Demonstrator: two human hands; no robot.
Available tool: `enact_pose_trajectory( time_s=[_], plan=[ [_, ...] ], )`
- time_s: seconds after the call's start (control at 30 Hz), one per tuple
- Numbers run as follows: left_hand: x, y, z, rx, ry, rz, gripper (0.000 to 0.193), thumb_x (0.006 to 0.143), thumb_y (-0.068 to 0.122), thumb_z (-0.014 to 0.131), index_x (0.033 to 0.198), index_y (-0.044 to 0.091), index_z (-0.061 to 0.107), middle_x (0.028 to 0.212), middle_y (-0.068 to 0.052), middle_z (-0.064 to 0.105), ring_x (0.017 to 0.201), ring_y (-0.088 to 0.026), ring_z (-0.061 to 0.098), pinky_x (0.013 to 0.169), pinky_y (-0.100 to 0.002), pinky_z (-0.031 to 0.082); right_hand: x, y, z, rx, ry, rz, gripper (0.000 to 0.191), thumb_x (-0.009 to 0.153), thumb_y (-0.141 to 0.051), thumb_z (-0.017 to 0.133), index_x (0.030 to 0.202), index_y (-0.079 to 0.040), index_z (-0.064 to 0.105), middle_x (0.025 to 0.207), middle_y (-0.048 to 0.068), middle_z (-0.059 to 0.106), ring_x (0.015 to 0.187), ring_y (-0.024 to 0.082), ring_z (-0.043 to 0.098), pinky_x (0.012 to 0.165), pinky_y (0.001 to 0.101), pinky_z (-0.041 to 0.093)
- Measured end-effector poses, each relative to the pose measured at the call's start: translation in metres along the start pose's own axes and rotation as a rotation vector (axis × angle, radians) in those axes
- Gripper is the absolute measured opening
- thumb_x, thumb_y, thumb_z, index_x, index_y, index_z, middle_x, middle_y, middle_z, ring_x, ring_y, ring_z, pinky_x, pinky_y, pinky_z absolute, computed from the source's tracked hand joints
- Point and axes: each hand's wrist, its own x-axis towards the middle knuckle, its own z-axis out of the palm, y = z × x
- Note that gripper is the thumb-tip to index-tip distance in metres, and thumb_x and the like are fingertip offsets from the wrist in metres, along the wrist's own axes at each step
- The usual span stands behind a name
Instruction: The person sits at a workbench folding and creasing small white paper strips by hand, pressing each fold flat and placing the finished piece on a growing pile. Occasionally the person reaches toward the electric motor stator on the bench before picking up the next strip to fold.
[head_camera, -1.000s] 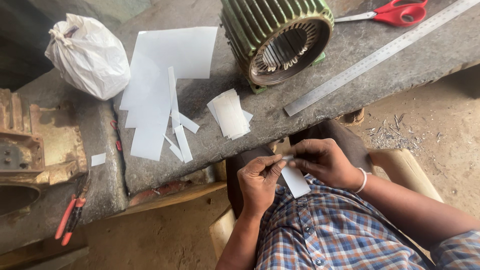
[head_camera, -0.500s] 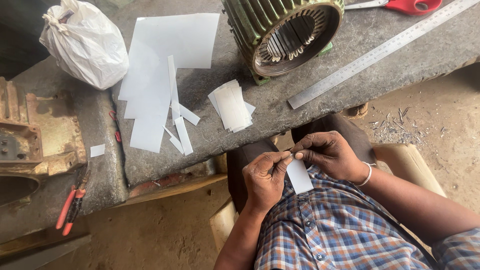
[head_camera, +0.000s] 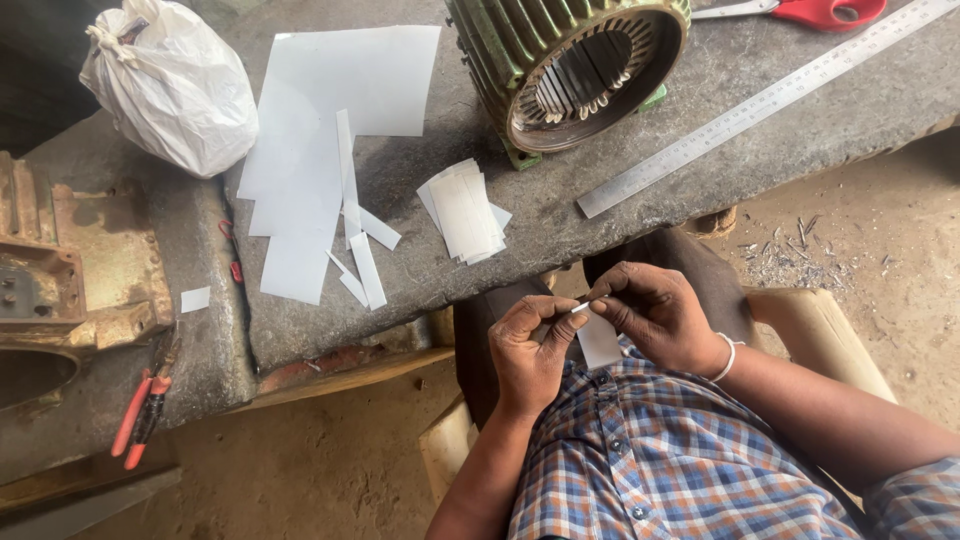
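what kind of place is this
Most likely a motor repair or rewinding workshop: a green finned motor stator sits on a rough stone bench beside a steel ruler, cut white paper strips and red-handled scissors.
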Motion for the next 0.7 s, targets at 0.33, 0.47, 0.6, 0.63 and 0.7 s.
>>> enact_pose_trajectory(
  time_s=[0.33,0.47,0.6,0.63,0.7],
  plan=[
    [-0.008,-0.023,-0.01,-0.305,-0.069,-0.215,0.008,0.098,0.009,0.077,0.101,0.001,0.076,0.089,-0.002,0.072,0.077,-0.005,0.061,0.067,-0.019,0.049,0.005,0.004,-0.001,0.37,-0.171,0.223,0.019,0.099,-0.018,0.067,0.105,0.0,0.067,0.096,0.003,0.067,0.089,0.008,0.063,0.078,0.0268,0.056],
    [-0.006,-0.033,-0.011,-0.483,-0.076,-0.297,0.009,0.095,0.01,0.078,0.1,0.002,0.076,0.09,-0.004,0.076,0.083,-0.009,0.069,0.075,-0.021,0.056,0.004,0.008,-0.004,0.478,-0.224,0.311,0.021,0.1,-0.019,0.067,0.104,0.001,0.068,0.097,0.005,0.068,0.093,0.012,0.064,0.084,0.0306,0.056],
    [-0.005,-0.034,-0.011,-0.595,-0.113,-0.31,0.008,0.097,0.009,0.077,0.102,0.003,0.076,0.091,-0.005,0.076,0.084,-0.009,0.069,0.076,-0.021,0.056,0.005,0.011,-0.005,0.555,-0.245,0.347,0.022,0.1,-0.019,0.066,0.104,0.001,0.069,0.097,0.006,0.07,0.092,0.014,0.066,0.084,0.0319,0.056],
    [-0.005,-0.032,-0.012,-0.579,-0.135,-0.331,0.009,0.098,0.01,0.075,0.103,0.002,0.076,0.09,-0.006,0.076,0.081,-0.009,0.069,0.073,-0.021,0.056,0.005,0.012,-0.006,0.585,-0.26,0.352,0.022,0.1,-0.019,0.066,0.104,0.002,0.07,0.097,0.006,0.07,0.092,0.014,0.066,0.084,0.0321,0.056],
    [-0.006,-0.03,-0.013,-0.562,-0.142,-0.344,0.009,0.098,0.01,0.073,0.104,0.002,0.076,0.09,-0.005,0.076,0.081,-0.008,0.069,0.072,-0.021,0.055,0.005,0.015,-0.006,0.608,-0.274,0.349,0.022,0.101,-0.019,0.066,0.104,0.002,0.07,0.097,0.007,0.07,0.093,0.014,0.066,0.085,0.0322,0.054]
  ],
)
